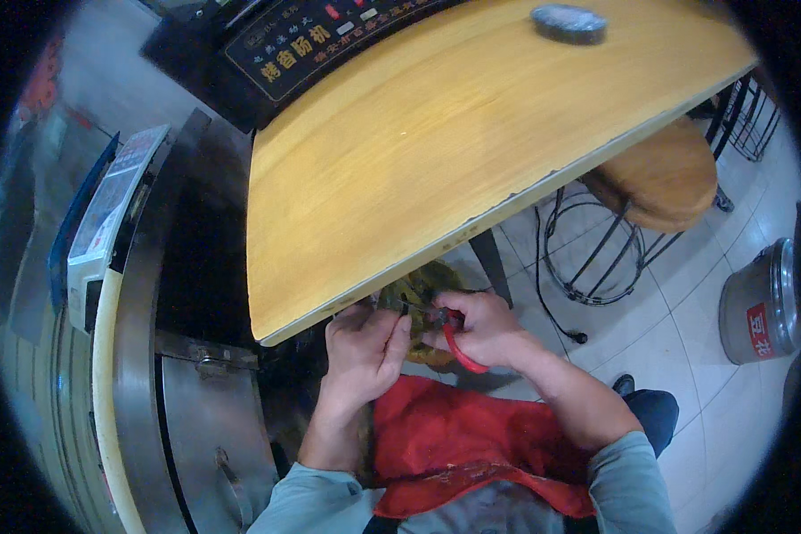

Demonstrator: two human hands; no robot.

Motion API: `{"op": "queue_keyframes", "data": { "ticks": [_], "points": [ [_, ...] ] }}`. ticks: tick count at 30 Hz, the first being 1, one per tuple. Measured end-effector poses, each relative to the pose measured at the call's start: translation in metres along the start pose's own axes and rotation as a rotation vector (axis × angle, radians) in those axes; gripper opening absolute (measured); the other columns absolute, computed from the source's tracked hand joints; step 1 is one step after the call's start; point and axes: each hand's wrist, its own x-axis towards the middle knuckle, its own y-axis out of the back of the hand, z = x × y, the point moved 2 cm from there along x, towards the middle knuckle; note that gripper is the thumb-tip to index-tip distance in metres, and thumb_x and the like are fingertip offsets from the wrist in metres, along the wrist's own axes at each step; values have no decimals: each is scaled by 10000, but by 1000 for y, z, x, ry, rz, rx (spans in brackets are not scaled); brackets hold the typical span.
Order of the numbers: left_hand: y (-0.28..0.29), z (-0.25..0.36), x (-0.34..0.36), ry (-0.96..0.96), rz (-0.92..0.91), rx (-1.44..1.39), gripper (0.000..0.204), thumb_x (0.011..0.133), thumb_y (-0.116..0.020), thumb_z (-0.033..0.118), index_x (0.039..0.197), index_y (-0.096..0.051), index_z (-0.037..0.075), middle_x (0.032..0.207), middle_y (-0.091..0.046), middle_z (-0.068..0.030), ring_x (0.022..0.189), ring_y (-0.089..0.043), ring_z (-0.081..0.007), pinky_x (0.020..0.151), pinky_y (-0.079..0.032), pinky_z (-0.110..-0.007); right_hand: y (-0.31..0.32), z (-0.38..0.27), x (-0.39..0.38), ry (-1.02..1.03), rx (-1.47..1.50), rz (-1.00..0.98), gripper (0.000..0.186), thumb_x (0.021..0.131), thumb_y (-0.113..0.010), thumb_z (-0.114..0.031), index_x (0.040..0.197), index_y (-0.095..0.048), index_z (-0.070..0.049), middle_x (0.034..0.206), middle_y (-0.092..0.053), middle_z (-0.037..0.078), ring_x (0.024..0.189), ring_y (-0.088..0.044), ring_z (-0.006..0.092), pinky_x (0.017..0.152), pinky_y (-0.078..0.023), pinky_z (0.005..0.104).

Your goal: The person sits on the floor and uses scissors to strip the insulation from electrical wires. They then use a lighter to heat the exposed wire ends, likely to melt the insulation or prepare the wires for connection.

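My right hand [485,329] is closed around red-handled pliers [461,349], with their dark head turned toward my other hand. A thin, pale wire-like strand [412,306] runs between the tool and my left hand [363,343]. My left fingers are pinched together, thumb on top, at the strand's other end; what lies inside that grip is hidden. Both hands are just below the near edge of the wooden tabletop [418,178]. Beneath them shows a yellowish, see-through bag or container [427,287], its contents unclear.
A dark machine with a lettered panel [320,44] stands at the table's back. Left are a white scale [115,209] and a steel cabinet [218,427]. A round dark object [569,24] lies on the table. Right are a wooden stool [667,178], power plug [579,337] and metal bin [756,303].
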Motion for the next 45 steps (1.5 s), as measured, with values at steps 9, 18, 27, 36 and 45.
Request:
{"op": "queue_keyframes", "data": {
  "ticks": [9, 18, 27, 36, 45],
  "points": [
    [19, 25, 6, -19, -65, -216, 95, 830, -595, 91, 807, -626, 5, 663, -592, -120, 580, -547, -318, 580, -435, -392, -25, 40, 15, -14, 3, 123, 349, 782, -713, -291, 1016, -635, -43, 792, -665, 137, 713, -627, 183, 681, -487, 335],
    [18, 13, -10, 78, -19, -167, 145, 837, -588, 103, 899, -655, -10, 684, -610, -140, 613, -563, -314, 576, -444, -397, -10, -25, -12, 285, 38, 460, 325, 688, -747, -104, 986, -640, -34, 821, -639, 113, 687, -640, 232, 636, -515, 314],
    [18, 17, -8, 155, -49, -114, 108, 802, -622, 62, 880, -640, -11, 712, -614, -169, 613, -570, -350, 564, -459, -407, -2, -39, -19, 405, -269, 516, 365, 591, -674, -167, 950, -648, -102, 786, -550, 92, 686, -586, 305, 604, -502, 418],
    [7, 16, -2, 20, -10, -2, 106, 846, -590, 76, 864, -654, -5, 613, -582, -121, 532, -580, -263, 528, -451, -363, -8, -15, -10, 196, -300, 290, 404, 664, -670, -244, 1052, -645, -135, 970, -643, 135, 836, -634, 326, 678, -515, 426],
    [5, 13, -2, 341, -1, -202, 58, 815, -620, 59, 829, -636, 5, 634, -566, -153, 565, -571, -307, 546, -467, -347, -17, 12, 5, 26, -29, 33, 427, 742, -692, -337, 1116, -653, -136, 860, -685, 156, 809, -660, 327, 727, -517, 427]
  ]
}}
